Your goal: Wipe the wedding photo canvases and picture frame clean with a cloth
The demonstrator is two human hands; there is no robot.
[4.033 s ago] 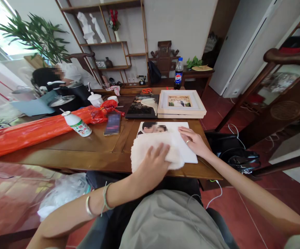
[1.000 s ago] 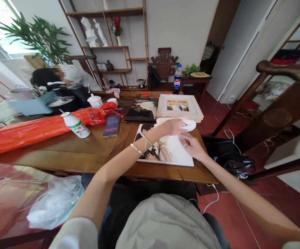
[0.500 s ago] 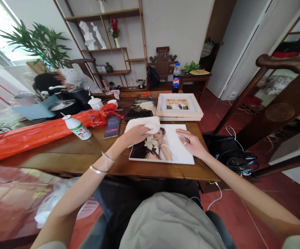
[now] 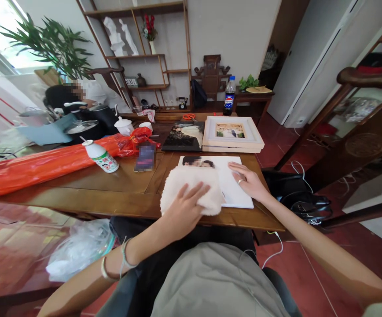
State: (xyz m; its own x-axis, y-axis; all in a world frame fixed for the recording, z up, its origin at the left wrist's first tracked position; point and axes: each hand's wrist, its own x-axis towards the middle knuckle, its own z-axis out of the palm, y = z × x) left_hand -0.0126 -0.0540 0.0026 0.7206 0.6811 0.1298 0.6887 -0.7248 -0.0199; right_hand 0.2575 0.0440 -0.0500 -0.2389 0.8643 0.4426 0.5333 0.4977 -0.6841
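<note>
My left hand [image 4: 188, 204] holds a fluffy white cloth [image 4: 174, 191] against the photo panel, its fingers spread over the fabric. The cloth covers the lower left of the panel and hangs slightly past its near edge. On the white right side of the photo panel [image 4: 232, 189], my right hand [image 4: 248, 179] lies flat with its fingers stretched out. The panel shows a couple; only the tops of the two heads stick out above the cloth. Both hands are at the near right part of the wooden table [image 4: 138, 193].
Behind the panel lie a dark photo panel [image 4: 181, 136] and a white framed picture [image 4: 257, 141]. A cola bottle [image 4: 229, 99] and orange-handled scissors [image 4: 189, 116] are farther back. Leftward are a phone [image 4: 145, 157], a white bottle [image 4: 101, 157] and a long red wrapped bundle [image 4: 45, 163].
My left hand has pulled the cloth toward me, from the panel's upper left corner to its near edge, and the cloth is more spread out. My right hand stays on the panel.
</note>
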